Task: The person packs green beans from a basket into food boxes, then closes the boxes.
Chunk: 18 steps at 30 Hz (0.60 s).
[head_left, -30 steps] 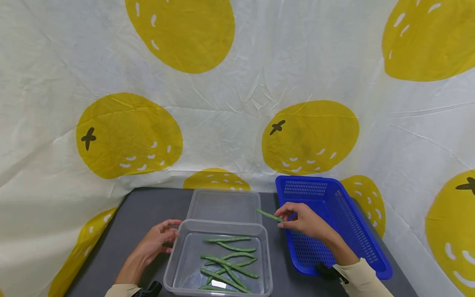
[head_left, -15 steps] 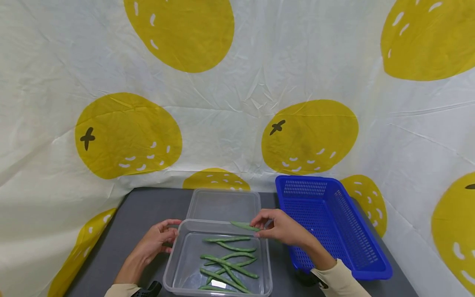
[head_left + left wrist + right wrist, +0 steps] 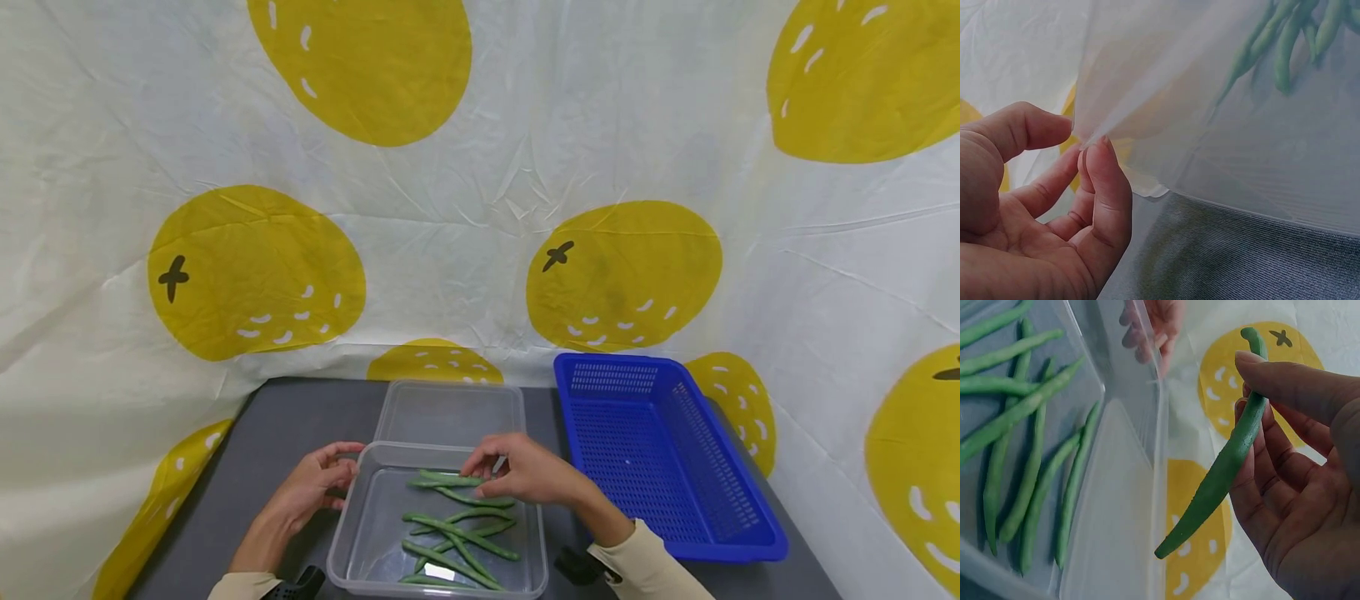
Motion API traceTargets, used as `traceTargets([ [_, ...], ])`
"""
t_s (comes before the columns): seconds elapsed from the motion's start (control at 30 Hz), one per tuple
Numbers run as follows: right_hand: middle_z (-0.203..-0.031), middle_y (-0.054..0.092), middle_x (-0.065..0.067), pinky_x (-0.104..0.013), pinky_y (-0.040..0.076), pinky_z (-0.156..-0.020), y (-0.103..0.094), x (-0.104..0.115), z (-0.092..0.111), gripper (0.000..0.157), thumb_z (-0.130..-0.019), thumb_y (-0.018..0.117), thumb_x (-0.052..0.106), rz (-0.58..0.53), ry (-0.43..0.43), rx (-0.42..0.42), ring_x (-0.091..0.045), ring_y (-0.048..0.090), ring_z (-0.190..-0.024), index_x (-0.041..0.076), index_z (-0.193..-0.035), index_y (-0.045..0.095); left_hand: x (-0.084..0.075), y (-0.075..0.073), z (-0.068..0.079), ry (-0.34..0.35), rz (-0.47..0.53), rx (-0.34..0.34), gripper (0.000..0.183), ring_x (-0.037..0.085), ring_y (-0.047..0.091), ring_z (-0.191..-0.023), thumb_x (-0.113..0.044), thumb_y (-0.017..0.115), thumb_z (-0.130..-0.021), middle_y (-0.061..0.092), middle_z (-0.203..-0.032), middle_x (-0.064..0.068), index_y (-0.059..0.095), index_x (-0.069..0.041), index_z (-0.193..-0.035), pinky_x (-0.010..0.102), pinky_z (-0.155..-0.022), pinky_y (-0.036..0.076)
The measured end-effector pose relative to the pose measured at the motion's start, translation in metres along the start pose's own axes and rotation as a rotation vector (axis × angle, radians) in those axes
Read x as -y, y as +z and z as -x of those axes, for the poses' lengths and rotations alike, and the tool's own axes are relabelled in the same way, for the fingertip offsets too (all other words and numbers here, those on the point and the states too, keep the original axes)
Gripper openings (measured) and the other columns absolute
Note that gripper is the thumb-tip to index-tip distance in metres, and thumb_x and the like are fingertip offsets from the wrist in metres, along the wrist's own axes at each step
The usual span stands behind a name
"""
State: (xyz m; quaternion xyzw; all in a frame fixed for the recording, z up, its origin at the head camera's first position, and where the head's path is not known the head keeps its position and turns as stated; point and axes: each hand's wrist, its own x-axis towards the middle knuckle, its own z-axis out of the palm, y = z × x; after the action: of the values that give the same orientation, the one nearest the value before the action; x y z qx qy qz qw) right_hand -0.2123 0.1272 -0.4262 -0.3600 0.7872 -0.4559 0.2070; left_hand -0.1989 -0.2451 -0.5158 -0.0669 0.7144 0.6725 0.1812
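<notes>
My right hand (image 3: 525, 471) is over the far right part of a clear plastic container (image 3: 343, 533). It pinches a green bean (image 3: 1222, 465) between thumb and fingers, the bean hanging at a slant in the right wrist view. Inside the container several other green beans (image 3: 465, 533) lie loosely, some crossing. With relaxed, slightly bent fingers, my left hand (image 3: 311, 487) touches the container's far left corner from outside. Through the cloudy wall in the left wrist view, beans (image 3: 1285, 56) show beyond that hand (image 3: 1066, 219).
A blue perforated basket (image 3: 675, 467) stands on the right side of the dark grey table (image 3: 300, 408). Behind the container lies a flat clear lid (image 3: 450, 412). A white sheet (image 3: 450, 283) with yellow fruit prints hangs behind and at the sides.
My right hand has moved left from above the blue basket to above the container, carrying the pinched green bean. My left hand has stayed at the container's corner.
</notes>
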Motion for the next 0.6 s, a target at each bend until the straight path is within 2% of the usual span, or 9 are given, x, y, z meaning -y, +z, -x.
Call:
traceTargets([
  [0.23,-0.108,0.068,-0.006,-0.031,0.056,-0.085,0.005,0.0,-0.003,0.026,-0.089,0.079,0.017,-0.066,0.02,0.057,-0.015,0.063,-0.097,0.02,-0.114,0.073,-0.001,0.0,0.0,0.003,0.003,0.013,0.049,0.018,0.06,-0.081,-0.014,0.064,-0.097,0.065,-0.098,0.003,0.051,-0.001,-0.142,0.038,-0.063,0.055],
  [0.3,-0.112,0.069,-0.009,-0.032,0.055,-0.088,0.003,-0.001,-0.001,0.026,-0.09,0.078,0.019,-0.074,0.035,0.049,-0.016,0.064,-0.101,0.019,-0.116,0.072,-0.002,0.0,0.0,0.002,0.004,0.017,0.05,0.018,0.06,-0.081,-0.015,0.064,-0.097,0.065,-0.098,0.003,0.05,-0.001,-0.143,0.038,-0.063,0.055],
  [0.4,-0.114,0.069,-0.014,-0.033,0.055,-0.088,-0.002,-0.006,0.0,0.026,-0.092,0.075,0.02,-0.091,0.05,-0.007,-0.019,0.065,-0.102,0.016,-0.118,0.071,-0.003,0.001,0.001,0.002,0.004,0.016,0.05,0.018,0.06,-0.081,-0.015,0.064,-0.097,0.064,-0.097,0.002,0.05,-0.001,-0.143,0.038,-0.063,0.055],
  [0.5,-0.116,0.068,-0.016,-0.033,0.055,-0.088,-0.008,-0.012,0.001,0.029,-0.095,0.072,0.021,-0.124,0.076,-0.104,-0.022,0.064,-0.104,0.01,-0.122,0.069,-0.003,0.001,0.001,0.002,0.001,0.014,0.051,0.018,0.059,-0.081,-0.014,0.064,-0.096,0.064,-0.097,0.002,0.05,-0.001,-0.143,0.038,-0.063,0.055],
  [0.6,-0.124,0.066,-0.017,-0.034,0.053,-0.092,-0.014,-0.019,0.001,0.036,-0.099,0.067,0.025,-0.201,0.146,-0.206,-0.025,0.062,-0.111,0.004,-0.128,0.065,-0.003,0.0,0.001,0.004,-0.005,0.022,0.052,0.018,0.059,-0.082,-0.013,0.063,-0.096,0.063,-0.097,0.002,0.048,0.0,-0.143,0.038,-0.063,0.055],
])
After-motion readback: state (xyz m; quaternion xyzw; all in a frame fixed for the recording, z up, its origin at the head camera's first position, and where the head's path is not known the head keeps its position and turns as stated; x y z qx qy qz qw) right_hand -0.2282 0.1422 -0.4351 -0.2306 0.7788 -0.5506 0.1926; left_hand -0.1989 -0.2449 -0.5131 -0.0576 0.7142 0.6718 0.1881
